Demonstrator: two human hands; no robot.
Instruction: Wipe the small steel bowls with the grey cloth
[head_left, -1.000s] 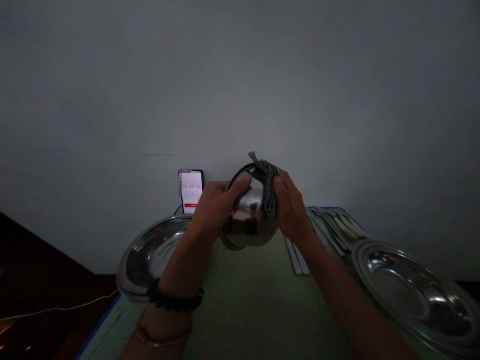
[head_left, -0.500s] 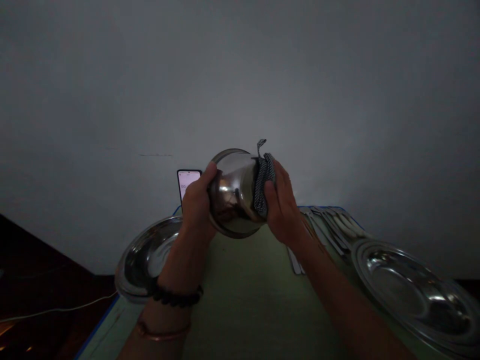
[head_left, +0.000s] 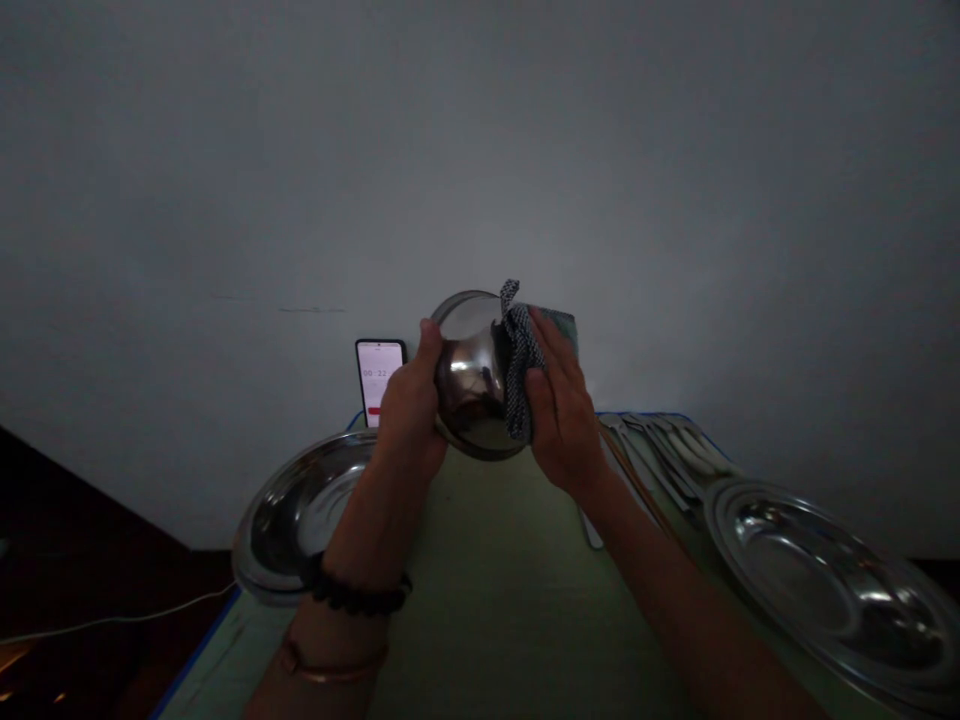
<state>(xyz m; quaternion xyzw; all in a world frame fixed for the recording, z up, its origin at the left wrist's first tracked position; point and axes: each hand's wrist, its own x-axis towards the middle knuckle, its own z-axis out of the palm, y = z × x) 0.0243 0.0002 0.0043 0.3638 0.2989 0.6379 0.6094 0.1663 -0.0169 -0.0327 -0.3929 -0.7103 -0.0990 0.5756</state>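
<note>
A shiny metal bowl (head_left: 472, 375) is held up above the table, tipped on its side with its base toward the right. My left hand (head_left: 412, 405) grips its rim from the left, thumb on the outer wall. My right hand (head_left: 562, 410) presses a dark checked cloth (head_left: 519, 375) against the base, fingers closed over it; a corner of the cloth sticks up at the top and a greenish part shows behind the fingers. The bowl's inside is hidden from me.
On the green table (head_left: 480, 590), a metal basin (head_left: 274, 525) stands at the left and metal plates (head_left: 802, 580) at the right. Several pieces of cutlery (head_left: 667, 455) lie at the back right. A phone (head_left: 379, 365) showing a timer leans against the wall (head_left: 480, 150).
The bowl and both hands have shifted slightly right. The bowl has turned a little, and the cloth has spread, its greenish part now showing behind my right fingers.
</note>
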